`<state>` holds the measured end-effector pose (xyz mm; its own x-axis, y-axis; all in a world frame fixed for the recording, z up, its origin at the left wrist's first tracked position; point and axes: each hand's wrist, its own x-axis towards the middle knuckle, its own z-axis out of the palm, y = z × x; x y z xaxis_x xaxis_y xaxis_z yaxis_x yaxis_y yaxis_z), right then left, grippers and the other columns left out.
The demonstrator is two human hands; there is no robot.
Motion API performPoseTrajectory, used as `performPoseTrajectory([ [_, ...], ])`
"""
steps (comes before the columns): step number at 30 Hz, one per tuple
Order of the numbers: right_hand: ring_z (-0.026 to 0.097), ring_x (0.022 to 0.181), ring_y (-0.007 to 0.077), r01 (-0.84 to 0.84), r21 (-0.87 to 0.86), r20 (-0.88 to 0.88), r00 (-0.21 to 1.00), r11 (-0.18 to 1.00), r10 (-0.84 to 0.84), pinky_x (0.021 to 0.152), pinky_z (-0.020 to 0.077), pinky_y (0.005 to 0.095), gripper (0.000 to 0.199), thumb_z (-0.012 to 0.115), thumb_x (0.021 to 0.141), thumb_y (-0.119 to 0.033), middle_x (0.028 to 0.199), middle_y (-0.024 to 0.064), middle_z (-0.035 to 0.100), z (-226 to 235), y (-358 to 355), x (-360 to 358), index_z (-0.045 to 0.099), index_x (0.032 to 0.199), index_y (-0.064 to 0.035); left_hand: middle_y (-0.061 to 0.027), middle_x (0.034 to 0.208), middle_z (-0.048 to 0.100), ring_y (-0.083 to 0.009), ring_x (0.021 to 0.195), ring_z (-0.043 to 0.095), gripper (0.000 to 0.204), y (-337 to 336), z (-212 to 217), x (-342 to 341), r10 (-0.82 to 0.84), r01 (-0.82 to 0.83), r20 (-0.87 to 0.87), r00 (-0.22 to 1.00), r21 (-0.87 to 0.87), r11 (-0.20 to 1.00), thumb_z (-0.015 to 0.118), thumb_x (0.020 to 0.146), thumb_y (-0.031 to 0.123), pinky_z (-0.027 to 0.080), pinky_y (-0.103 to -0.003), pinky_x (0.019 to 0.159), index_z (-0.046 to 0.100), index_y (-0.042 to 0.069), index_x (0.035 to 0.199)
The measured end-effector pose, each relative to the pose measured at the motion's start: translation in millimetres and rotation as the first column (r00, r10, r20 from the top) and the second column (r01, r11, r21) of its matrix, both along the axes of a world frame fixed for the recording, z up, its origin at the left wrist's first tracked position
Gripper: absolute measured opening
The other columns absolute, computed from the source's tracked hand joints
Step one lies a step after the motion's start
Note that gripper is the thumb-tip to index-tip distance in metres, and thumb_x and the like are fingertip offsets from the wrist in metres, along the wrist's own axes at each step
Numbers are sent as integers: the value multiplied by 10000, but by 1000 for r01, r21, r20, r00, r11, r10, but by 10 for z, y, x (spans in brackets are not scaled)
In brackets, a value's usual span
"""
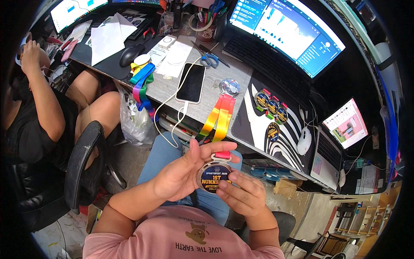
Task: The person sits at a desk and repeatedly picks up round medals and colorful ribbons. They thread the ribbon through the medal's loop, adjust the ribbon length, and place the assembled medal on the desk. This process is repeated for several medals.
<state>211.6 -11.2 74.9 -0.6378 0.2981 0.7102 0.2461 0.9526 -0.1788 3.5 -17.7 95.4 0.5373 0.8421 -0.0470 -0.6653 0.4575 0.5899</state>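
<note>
A round medal (214, 178) with a dark blue face, gold lettering and a silvery rim is held up above my lap, between my two hands. My left hand (183, 172) supports it from behind and along its left edge, thumb raised and fingers stretched past the top. The fingertips of my right hand (245, 190) press on the lower right of its face. A short piece of red ribbon (222, 154) passes through the loop at the medal's top. Beyond my hands, another medal (229, 87) lies on the desk, its red-to-yellow ribbon (218, 116) hanging over the edge.
On the grey desk (166, 86) lie a charging phone (190, 83), scissors (211, 59) and multicoloured ribbons (141, 84). Several medals (271, 105) rest on the black-and-white mat at right, near a white mouse (304, 140) and laptop (325, 159). Another person (47, 99) sits at left.
</note>
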Motion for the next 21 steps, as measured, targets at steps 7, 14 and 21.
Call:
performPoseTrajectory([
  [7, 612, 1110, 272, 4, 6, -31, 1000, 1000, -4, 911, 577, 389, 145, 742, 747, -65, 1082, 93, 685, -12, 5, -29, 711, 887, -43, -144, 1341, 492, -175, 1168, 566, 790, -3, 6, 2, 3, -3, -3, 1000, 4, 1000, 206, 970, 637, 488, -307, 962, 304, 27, 1463],
  [14, 621, 1096, 273, 4, 13, -13, 1000, 1000, -4, 899, 577, 380, 152, 718, 759, -69, 1079, 94, 687, -26, 3, -11, 715, 909, -43, -143, 1337, 495, -177, 1172, 564, 799, -4, 9, 0, -3, 3, 9, 1000, -10, 1000, 221, 967, 642, 486, -307, 963, 302, 20, 1462],
  [21, 620, 1092, 271, 4, 6, 6, 1000, 1000, -4, 898, 577, 380, 171, 697, 762, -73, 1081, 100, 686, -21, 2, -4, 719, 928, -40, -144, 1334, 499, -174, 1165, 568, 806, 1, 18, -6, -7, 7, 3, 1000, -7, 1000, 232, 964, 645, 489, -303, 955, 301, 15, 1461],
])
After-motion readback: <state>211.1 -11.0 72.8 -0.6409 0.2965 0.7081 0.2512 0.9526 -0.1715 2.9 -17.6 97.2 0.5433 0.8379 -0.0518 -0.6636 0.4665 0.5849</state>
